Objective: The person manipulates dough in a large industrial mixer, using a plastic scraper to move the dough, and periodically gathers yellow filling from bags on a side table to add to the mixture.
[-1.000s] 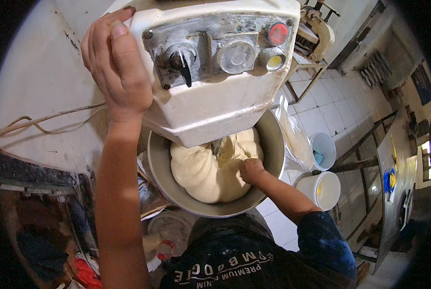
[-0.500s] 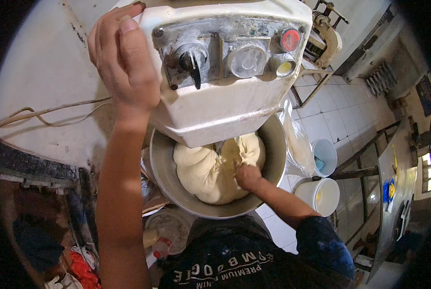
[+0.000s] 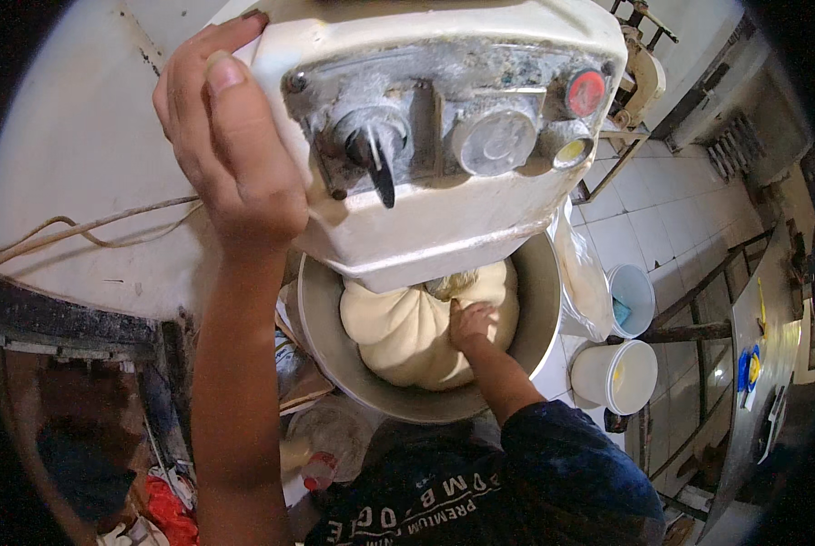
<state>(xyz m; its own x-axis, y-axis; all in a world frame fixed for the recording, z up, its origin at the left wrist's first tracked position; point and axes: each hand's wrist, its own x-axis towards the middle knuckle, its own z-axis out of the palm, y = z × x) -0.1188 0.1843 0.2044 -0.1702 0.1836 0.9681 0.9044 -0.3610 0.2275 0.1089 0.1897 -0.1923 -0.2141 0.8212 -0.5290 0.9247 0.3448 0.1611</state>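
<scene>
Centrally, the right hand [image 3: 473, 320] lies against the upper surface of a pale dough [image 3: 398, 337], fingers partly spread; whether it grips a fold cannot be told. The left hand [image 3: 230, 136] is bent around the upper left edge of a white mixer [image 3: 425, 223] and holds it, the thumb lying along the near side. The dough, thick and creased into folds, sits inside a round metal bowl [image 3: 542, 309], its far part hidden under the mixer. On the mixer's worn front panel are, from left to right, a black knob [image 3: 377, 150], a round grey dial [image 3: 496, 139], and a red button [image 3: 586, 93] with a yellow button [image 3: 571, 152] just below it.

Right of the bowl stands a clear plastic bag [image 3: 582, 282] with pale contents; near it are two white buckets [image 3: 617, 378] on the tiled floor [image 3: 630, 196]. Farther right, a long desk [image 3: 779, 323] carries a blue and yellow object [image 3: 749, 369]. At left, a cable [image 3: 89, 227] crosses in front of the pale wall [image 3: 70, 164]; at lower left lies a red cloth [image 3: 169, 510].
</scene>
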